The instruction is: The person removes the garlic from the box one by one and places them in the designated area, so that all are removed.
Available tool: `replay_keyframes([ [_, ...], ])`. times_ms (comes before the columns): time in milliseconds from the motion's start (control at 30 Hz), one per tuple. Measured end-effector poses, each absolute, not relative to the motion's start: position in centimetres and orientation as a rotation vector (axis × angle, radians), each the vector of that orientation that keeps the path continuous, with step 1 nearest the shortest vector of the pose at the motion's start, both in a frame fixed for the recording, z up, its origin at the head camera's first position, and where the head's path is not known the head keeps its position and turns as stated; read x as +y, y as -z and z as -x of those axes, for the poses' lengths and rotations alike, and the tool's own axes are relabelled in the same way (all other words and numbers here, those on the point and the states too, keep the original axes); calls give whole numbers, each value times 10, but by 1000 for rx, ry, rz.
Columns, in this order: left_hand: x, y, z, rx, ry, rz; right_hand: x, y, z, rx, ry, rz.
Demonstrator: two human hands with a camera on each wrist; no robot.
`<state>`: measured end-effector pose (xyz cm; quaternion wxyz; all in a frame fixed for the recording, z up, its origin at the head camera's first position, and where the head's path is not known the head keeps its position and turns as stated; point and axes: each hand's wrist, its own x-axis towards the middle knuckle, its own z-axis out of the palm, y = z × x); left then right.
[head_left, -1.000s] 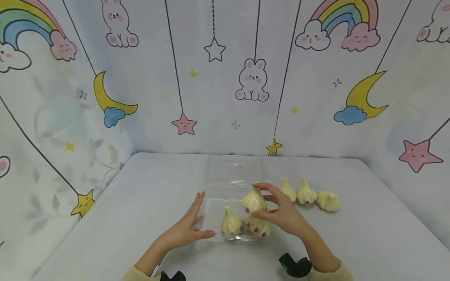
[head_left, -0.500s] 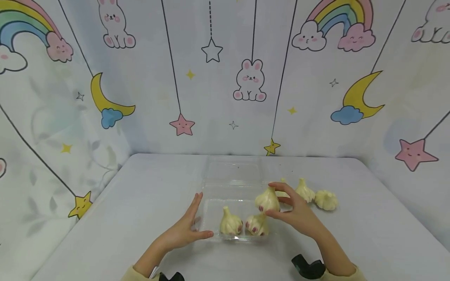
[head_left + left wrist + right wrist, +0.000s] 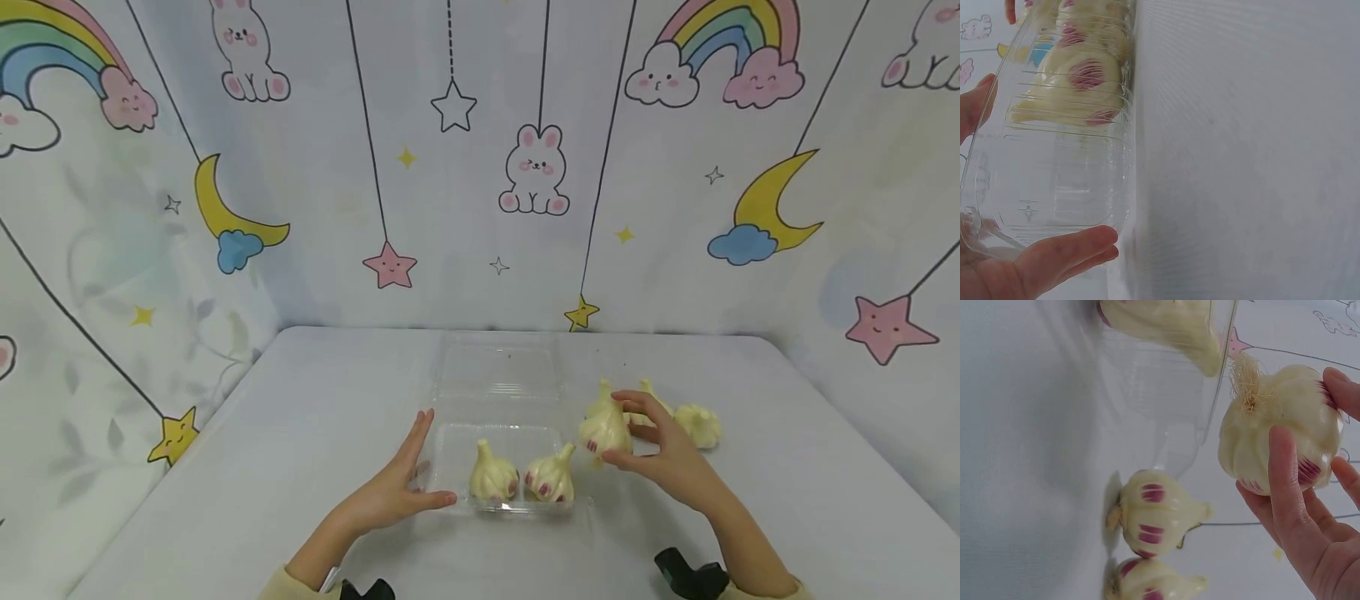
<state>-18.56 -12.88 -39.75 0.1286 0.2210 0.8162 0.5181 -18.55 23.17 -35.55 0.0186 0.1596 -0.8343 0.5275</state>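
Purple-streaked cream garlic bulb [image 3: 606,435], raised right of clear plastic clamshell [image 3: 452,454], pinched by right hand [image 3: 671,458], left hand [image 3: 393,493] spread at clamshell's left side, two boxed bulbs [image 3: 493,472] near, right hand partly blocking loose bulbs [image 3: 699,427] beyond

Wears pale, creamy yellow sleeves, showing just the ends of the left sleeve [image 3: 288,587] and the right sleeve [image 3: 771,590] at the bottom edge of the head view. Leaves the left forearm [image 3: 326,543] and the right forearm [image 3: 742,535] bare beyond the cuffs, as well as the left hand [image 3: 397,490] and the right hand [image 3: 678,458]. Bears a left black fitting [image 3: 367,592], partly out of frame, and a right black fitting [image 3: 692,577], thick, smooth-looking and bent at an angle. Shows a thin whitish strip [image 3: 330,579] beside the left cuff, too small to identify. Has slim fingers [image 3: 1284,469], finely creased at the joints.
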Motion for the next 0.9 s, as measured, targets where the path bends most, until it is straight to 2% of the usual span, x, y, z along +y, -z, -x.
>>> replay_keyframes([
  [900,-130,396,185,2398,-1484,-631,245,380,198,-2846,-1349,-387],
])
